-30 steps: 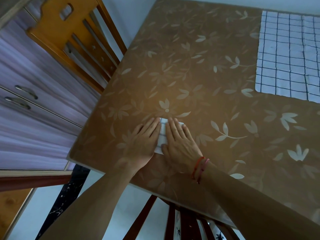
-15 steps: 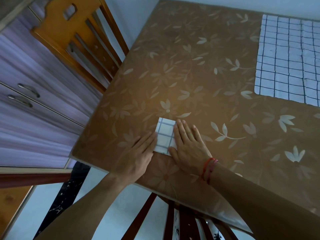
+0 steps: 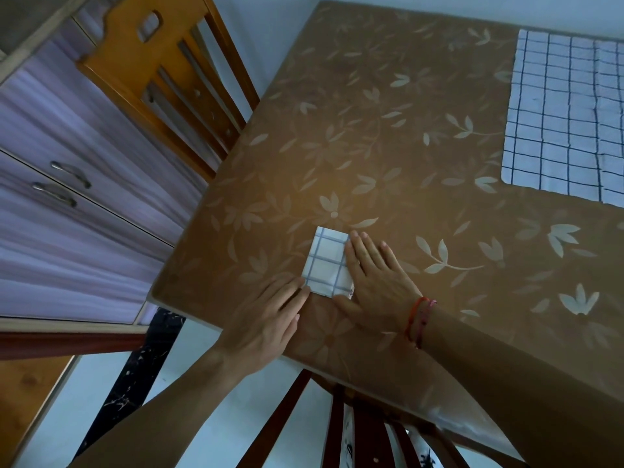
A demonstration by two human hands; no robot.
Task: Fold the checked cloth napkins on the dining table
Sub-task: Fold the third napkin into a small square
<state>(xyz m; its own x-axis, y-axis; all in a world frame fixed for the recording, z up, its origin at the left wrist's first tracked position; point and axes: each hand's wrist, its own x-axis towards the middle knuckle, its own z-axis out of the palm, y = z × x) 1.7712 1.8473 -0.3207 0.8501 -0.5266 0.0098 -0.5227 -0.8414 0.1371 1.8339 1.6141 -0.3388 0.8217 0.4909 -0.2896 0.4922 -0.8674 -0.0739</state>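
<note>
Two hands in view: left hand and right hand, both bare. Forearms bare as far as the frame edge at 5 and 7 o'clock. Right wrist carries a thread bracelet, about 4 o'clock from frame centre. It is several thin cords wound side by side, one orange-red, the rest a pinker red. Fingernails short and plain where they show on the right hand.
</note>
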